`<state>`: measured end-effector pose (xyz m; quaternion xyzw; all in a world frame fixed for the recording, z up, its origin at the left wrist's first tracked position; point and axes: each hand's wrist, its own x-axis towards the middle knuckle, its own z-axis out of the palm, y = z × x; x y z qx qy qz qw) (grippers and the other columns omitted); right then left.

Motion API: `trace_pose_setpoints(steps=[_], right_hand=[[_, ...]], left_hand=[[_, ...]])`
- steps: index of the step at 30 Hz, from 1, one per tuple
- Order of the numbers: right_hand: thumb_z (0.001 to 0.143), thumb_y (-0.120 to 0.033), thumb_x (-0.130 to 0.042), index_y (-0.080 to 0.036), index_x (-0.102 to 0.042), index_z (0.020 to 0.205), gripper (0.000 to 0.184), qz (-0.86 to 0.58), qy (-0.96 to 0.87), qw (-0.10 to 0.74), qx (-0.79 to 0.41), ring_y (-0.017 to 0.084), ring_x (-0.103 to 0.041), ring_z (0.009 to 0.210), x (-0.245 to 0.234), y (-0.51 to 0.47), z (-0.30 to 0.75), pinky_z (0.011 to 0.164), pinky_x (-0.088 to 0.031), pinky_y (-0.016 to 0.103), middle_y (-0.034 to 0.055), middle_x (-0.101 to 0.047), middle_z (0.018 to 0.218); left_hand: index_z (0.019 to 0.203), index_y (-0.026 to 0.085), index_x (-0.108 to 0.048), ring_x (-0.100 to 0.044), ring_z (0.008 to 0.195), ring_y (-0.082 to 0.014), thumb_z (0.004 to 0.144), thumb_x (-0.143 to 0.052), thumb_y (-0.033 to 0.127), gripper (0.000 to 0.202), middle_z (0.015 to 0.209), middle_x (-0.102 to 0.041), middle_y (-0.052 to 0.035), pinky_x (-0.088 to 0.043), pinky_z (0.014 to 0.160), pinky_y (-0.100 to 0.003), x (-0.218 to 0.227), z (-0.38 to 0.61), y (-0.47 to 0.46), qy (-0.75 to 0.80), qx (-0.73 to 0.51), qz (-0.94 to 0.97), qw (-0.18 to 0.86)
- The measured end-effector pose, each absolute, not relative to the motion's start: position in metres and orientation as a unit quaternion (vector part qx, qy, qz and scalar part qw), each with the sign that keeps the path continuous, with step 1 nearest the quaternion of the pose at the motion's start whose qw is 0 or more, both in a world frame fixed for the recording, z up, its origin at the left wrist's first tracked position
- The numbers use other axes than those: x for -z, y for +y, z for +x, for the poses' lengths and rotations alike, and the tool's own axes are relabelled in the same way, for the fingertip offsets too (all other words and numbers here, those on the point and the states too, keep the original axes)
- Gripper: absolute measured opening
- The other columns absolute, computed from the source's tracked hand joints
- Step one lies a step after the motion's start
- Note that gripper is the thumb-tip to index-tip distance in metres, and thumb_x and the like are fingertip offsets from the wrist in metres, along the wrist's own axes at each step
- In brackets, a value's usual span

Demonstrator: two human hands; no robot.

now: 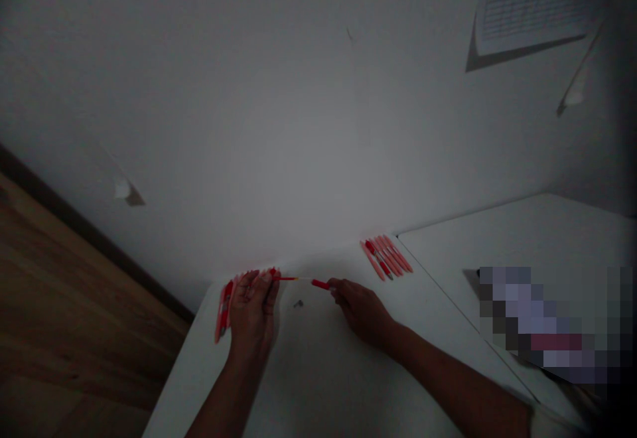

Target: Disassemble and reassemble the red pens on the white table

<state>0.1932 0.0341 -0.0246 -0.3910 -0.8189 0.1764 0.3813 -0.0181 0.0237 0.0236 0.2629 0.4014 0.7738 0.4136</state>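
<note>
Red plastic shows between two bare hands in the head view, just below centre, toward six o'clock. The left hand, at seven o'clock, is closed around one end of a thin red refill, whose yellowish and pale end points to three o'clock. The right hand, at five o'clock, grips a red barrel that points to nine o'clock, at the refill; whether the two touch is too blurred to tell. Below them, at six o'clock, a small dark piece lies on the white table. A row of pink and red pens lies just beside the left hand, partly hidden by it. Toward four o'clock, more pens lie slanted side by side. A lined sheet is on the wall at two o'clock; wooden boards are at eight.
</note>
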Motion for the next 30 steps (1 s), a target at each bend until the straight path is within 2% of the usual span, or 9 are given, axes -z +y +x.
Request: trace_pose_setpoints(steps=[9, 22, 26, 30], right_hand=[[0.098, -0.025, -0.034, -0.017, -0.052, 0.119, 0.029, -0.396, -0.818, 0.377, -0.178, 0.016, -0.06, 0.078, 0.024, 0.035, 0.193, 0.072, -0.046, 0.028, 0.0082, -0.064, 0.093], [0.098, -0.024, -0.035, -0.018, -0.054, 0.119, 0.029, -0.399, -0.821, 0.372, -0.169, 0.018, -0.061, 0.091, 0.025, 0.034, 0.193, 0.08, -0.047, 0.029, 0.0096, -0.065, 0.103], [0.098, -0.025, -0.035, -0.019, -0.053, 0.12, 0.029, -0.394, -0.832, 0.355, -0.164, 0.017, -0.061, 0.089, 0.024, 0.034, 0.193, 0.077, -0.046, 0.028, 0.009, -0.064, 0.099], [0.098, -0.026, -0.035, -0.02, -0.053, 0.12, 0.028, -0.394, -0.835, 0.35, -0.156, 0.017, -0.06, 0.084, 0.026, 0.034, 0.193, 0.075, -0.046, 0.028, 0.0075, -0.064, 0.096]], left_hand=[[0.09, 0.018, -0.059, -0.07, 0.089, -0.0167, 0.067, -0.077, 0.011, 0.03, 0.09, -0.07, -0.0024, -0.057, 0.081, -0.026, -0.022, -0.019, 0.024, 0.399, -0.778, 0.265, 0.407], [0.094, 0.02, -0.057, -0.07, 0.084, -0.0172, 0.063, -0.08, 0.02, 0.039, 0.085, -0.071, -0.001, -0.056, 0.078, -0.03, -0.025, -0.018, 0.022, 0.427, -0.763, 0.307, 0.375], [0.1, 0.02, -0.059, -0.069, 0.081, -0.0163, 0.066, -0.079, 0.026, 0.04, 0.086, -0.07, -0.0019, -0.055, 0.074, -0.029, -0.021, -0.013, 0.019, 0.467, -0.729, 0.363, 0.344], [0.1, 0.019, -0.06, -0.068, 0.077, -0.0148, 0.066, -0.078, 0.026, 0.04, 0.081, -0.07, -0.0017, -0.053, 0.072, -0.027, -0.012, -0.008, 0.018, 0.48, -0.686, 0.405, 0.368]])
